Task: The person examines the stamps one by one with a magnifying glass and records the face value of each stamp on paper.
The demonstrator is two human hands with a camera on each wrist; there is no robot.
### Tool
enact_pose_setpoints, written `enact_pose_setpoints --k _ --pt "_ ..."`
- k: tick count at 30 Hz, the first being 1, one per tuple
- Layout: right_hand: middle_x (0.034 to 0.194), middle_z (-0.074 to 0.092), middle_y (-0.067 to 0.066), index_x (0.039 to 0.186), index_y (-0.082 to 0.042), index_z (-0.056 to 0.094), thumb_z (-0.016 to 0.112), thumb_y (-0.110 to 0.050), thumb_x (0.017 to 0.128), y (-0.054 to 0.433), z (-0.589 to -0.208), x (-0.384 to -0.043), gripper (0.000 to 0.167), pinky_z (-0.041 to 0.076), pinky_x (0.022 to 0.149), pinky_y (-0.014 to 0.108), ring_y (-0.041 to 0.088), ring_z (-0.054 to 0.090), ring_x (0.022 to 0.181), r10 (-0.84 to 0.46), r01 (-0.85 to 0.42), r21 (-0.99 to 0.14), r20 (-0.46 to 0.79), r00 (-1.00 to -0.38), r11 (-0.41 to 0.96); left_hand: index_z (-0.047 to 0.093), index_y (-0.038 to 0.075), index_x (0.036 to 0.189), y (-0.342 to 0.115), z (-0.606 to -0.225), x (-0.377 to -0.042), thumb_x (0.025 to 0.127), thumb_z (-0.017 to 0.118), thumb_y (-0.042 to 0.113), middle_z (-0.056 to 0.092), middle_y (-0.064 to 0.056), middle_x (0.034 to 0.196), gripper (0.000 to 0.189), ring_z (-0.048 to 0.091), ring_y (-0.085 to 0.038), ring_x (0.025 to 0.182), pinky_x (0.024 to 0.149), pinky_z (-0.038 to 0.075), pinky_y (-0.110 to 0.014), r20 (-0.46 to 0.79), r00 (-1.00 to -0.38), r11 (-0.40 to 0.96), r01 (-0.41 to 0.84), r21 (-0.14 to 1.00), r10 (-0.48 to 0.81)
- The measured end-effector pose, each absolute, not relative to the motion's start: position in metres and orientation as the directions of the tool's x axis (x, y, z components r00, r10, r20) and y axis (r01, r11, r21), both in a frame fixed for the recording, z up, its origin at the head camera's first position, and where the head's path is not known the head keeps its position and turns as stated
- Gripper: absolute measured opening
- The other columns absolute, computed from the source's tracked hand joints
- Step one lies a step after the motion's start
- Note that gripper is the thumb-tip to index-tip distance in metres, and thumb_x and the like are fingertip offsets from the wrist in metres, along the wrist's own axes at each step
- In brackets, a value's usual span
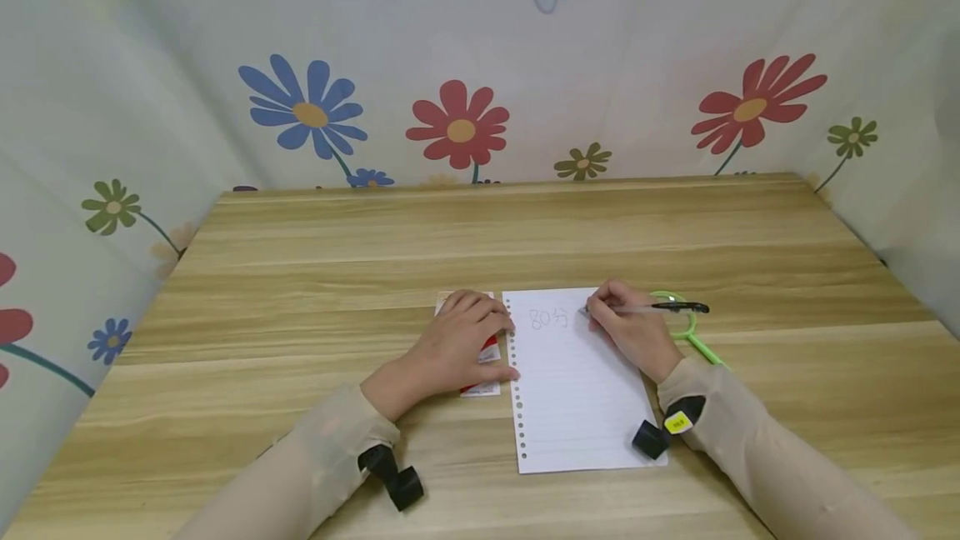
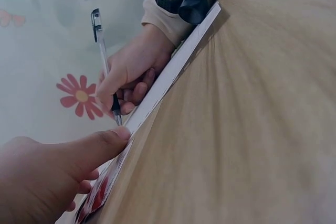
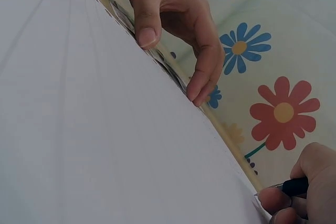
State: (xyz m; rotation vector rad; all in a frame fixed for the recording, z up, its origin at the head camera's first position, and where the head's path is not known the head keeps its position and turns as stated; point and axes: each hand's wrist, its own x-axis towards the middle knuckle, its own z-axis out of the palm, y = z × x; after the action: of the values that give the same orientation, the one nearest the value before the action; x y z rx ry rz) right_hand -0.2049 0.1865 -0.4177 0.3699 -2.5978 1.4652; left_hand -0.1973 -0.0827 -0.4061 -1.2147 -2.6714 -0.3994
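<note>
My right hand [image 1: 633,332] pinches a pen [image 1: 648,307] with a clear barrel and black cap clip, its tip at the upper right of a lined, hole-punched sheet of paper [image 1: 577,407]. Faint handwriting that looks like "80分" [image 1: 549,319] stands near the top of the sheet. My left hand [image 1: 453,344] rests with spread, relaxed fingers at the sheet's punched left edge, thumb and fingertips touching it. Under that hand lies a red and white printed item [image 1: 480,390], mostly covered. In the left wrist view the pen [image 2: 105,61] stands steeply, with the left thumb [image 2: 113,137] near its tip.
A light-green round-framed thing with a handle [image 1: 705,350] lies right of the paper, partly behind the right hand. The wooden table [image 1: 337,248] reaches back to a white curtain [image 1: 637,48] printed with flowers. Black cameras sit on both wrists.
</note>
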Motion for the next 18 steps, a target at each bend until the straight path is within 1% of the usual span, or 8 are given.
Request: enact_pose_setpoints --k 2,7,13,18 --pt "0.067 0.060 0.005 0.083 -0.003 0.059 0.055 -0.008 0.092 0.1860 -0.4169 -0.2046 0.011 0.039 0.053 0.023 0.019 0.053 0.062 -0.143 -0.269 -0.830 0.228 -0.963 0.488 0.063 0.014 0.107 -0.0828 -0.4057 -0.1968 0.074 0.072 0.055 0.056 -0.003 0.115 0.053 0.046 -0.024 0.113 0.104 0.027 -0.043 0.266 -0.655 0.635 0.754 0.166 0.708" --pt "0.062 0.057 0.007 0.078 -0.002 0.057 0.051 -0.004 0.090 0.1862 -0.4157 -0.2033 0.013 0.039 0.046 0.023 0.018 0.050 0.053 -0.130 -0.247 -0.852 0.211 -0.969 0.461 0.063 0.014 0.108 -0.0825 -0.4042 -0.1952 0.076 0.071 0.055 0.056 -0.002 0.117 0.053 0.046 -0.024 0.114 0.105 0.026 -0.043 0.241 -0.672 0.649 0.740 0.175 0.700" --pt "0.057 0.055 0.003 0.073 -0.005 0.057 0.051 -0.002 0.087 0.1870 -0.4146 -0.2023 0.016 0.037 0.046 0.023 0.018 0.050 0.053 -0.170 -0.274 -0.831 0.218 -0.961 0.484 0.064 0.015 0.108 -0.0822 -0.4034 -0.1948 0.076 0.070 0.056 0.056 -0.002 0.118 0.053 0.046 -0.023 0.114 0.105 0.026 -0.043 0.238 -0.679 0.655 0.734 0.179 0.695" --pt "0.053 0.054 0.004 0.069 -0.004 0.056 0.048 -0.005 0.088 0.1866 -0.4128 -0.2011 0.021 0.035 0.042 0.024 0.017 0.048 0.048 -0.108 -0.231 -0.834 0.204 -0.973 0.501 0.064 0.014 0.108 -0.0821 -0.4022 -0.1946 0.075 0.071 0.055 0.056 -0.002 0.117 0.053 0.046 -0.023 0.114 0.105 0.026 -0.043 0.245 -0.675 0.651 0.737 0.183 0.696"
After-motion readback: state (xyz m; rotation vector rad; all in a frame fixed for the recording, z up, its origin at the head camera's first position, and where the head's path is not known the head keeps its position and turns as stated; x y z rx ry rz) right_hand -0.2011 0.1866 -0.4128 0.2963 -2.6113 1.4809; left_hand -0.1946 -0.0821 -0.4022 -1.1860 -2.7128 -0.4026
